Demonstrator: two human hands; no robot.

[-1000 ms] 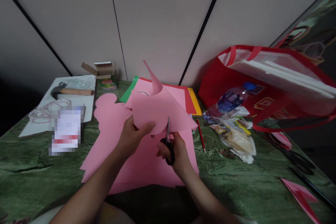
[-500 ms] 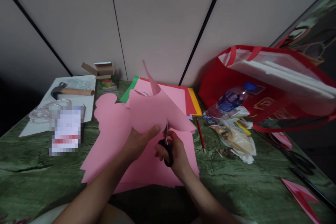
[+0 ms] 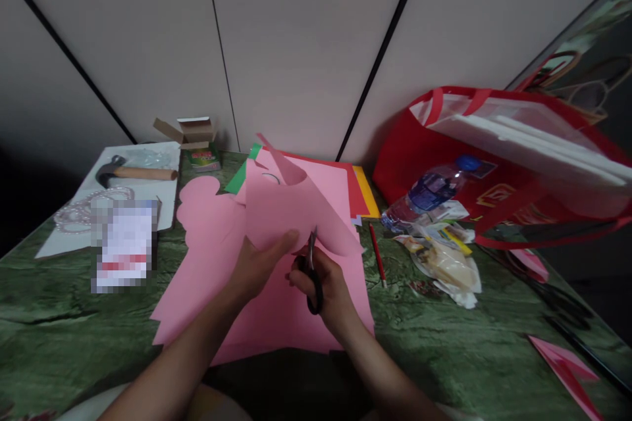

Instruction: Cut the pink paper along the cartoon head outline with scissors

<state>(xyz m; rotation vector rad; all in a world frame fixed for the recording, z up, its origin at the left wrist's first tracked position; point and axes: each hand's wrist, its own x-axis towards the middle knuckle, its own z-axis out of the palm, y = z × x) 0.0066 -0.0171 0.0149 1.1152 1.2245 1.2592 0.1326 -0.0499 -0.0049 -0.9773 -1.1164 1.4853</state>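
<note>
A curled pink sheet of paper [image 3: 284,210] is pinched at its near edge by my left hand [image 3: 257,263], thumb on top and the other fingers hidden beneath it. Black-handled scissors [image 3: 315,286] are in my right hand [image 3: 333,289], fingers through the loops, with the blades at the sheet's lower edge. To the right of the blades the paper folds over into a point, and a narrow strip curls up at its far side. More pink sheets [image 3: 276,325] lie flat beneath both hands, and a pink piece with a scalloped edge [image 3: 200,204] lies to the left.
At the left are a hammer [image 3: 143,172], beads [image 3: 93,207] and a pixelated item [image 3: 126,243]; an open box [image 3: 203,151] stands behind. Rightward lie a red pencil [image 3: 378,255], a bottle [image 3: 429,191], a crumpled wrapper [image 3: 447,263] and a red bag [image 3: 409,145]. Coloured sheets [image 3: 363,187] lie behind.
The curled strip at the far side of the pink paper has dropped lower. The scissors have tilted slightly, and the paper's right point has shifted a little down and left.
</note>
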